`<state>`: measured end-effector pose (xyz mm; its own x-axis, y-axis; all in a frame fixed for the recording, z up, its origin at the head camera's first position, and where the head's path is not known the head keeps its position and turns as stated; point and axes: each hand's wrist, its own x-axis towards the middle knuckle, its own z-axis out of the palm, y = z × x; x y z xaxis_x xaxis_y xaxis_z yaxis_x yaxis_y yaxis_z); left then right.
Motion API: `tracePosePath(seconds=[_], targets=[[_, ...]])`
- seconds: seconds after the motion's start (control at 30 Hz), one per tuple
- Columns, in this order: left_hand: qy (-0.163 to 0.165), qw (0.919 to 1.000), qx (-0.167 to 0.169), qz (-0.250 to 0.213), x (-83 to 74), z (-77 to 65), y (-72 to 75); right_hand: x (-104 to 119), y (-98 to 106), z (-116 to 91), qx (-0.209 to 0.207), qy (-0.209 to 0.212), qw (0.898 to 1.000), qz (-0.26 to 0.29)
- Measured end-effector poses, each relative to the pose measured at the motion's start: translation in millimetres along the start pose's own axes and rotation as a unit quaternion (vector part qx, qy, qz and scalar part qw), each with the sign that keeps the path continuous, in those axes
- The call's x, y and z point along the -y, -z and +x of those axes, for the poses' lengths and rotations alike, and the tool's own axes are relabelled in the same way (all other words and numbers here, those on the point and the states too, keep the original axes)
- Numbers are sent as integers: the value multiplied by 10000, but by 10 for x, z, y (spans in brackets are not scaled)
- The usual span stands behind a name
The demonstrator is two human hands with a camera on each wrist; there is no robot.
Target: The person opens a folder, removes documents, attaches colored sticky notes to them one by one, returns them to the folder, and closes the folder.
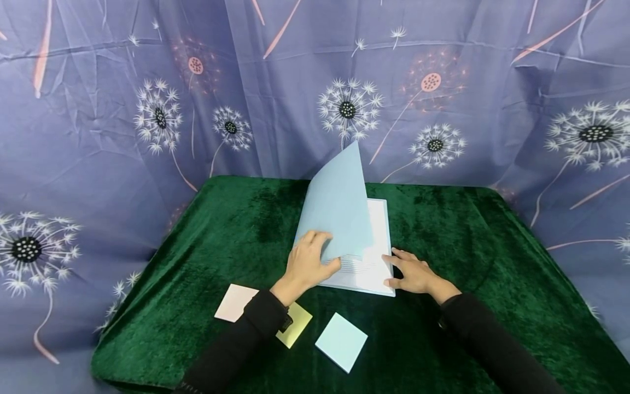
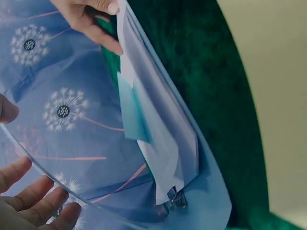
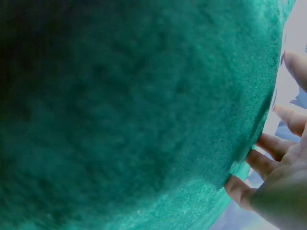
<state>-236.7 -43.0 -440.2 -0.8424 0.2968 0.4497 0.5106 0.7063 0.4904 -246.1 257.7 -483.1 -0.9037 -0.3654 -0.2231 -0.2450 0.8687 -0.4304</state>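
Note:
A light blue folder [image 1: 334, 208] lies with its front cover raised over white lined sheets [image 1: 379, 235]. My left hand [image 1: 307, 260] holds the cover near its lower edge, thumb and fingers on either side of it in the left wrist view. My right hand [image 1: 413, 273] rests at the right edge of the sheets, its fingers spread and fairly straight. Inside the folder, the left wrist view shows a metal clip [image 2: 177, 199] and a small blue piece of paper [image 2: 133, 108] against the white pages.
Close to the near side lie a pink square pad [image 1: 236, 302], a yellow one [image 1: 297, 325] partly under the left forearm, and a pale blue one [image 1: 342, 342]. Green velvet cloth [image 1: 236, 230] covers the table. A purple dandelion curtain [image 1: 295, 82] hangs behind.

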Motion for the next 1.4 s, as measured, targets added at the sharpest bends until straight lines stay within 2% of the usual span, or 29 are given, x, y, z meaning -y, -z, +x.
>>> tracePosePath(seconds=[0.27, 0.47, 0.57, 0.7, 0.8, 0.9, 1.07, 1.4], targets=[[57, 9950, 996, 72, -30, -11, -80, 0, -3, 22, -81, 26, 9999, -53], [159, 9862, 1613, 346, -82, 17, -159, -64, 9, 37, -234, 121, 9996, 89], [255, 9767, 2065, 530, -127, 34, -192, -106, 34, 37, -582, 352, 9976, 130], [311, 9617, 2587, 845, -190, 59, -231, -135, 61, 35, -1397, 426, 9890, 215], [275, 9526, 2814, 1120, -227, 66, -266, -116, 52, 42, -1943, 319, 9799, 335], [226, 9434, 3001, 1393, -256, 57, -314, -59, 22, 51, -2112, 284, 9762, 404], [125, 9325, 3169, 1727, -278, 30, -386, 17, -37, 99, -1878, 359, 9813, 211], [118, 9273, 3281, 1797, -262, 38, -397, 98, -105, 188, -965, 174, 9951, -89]])
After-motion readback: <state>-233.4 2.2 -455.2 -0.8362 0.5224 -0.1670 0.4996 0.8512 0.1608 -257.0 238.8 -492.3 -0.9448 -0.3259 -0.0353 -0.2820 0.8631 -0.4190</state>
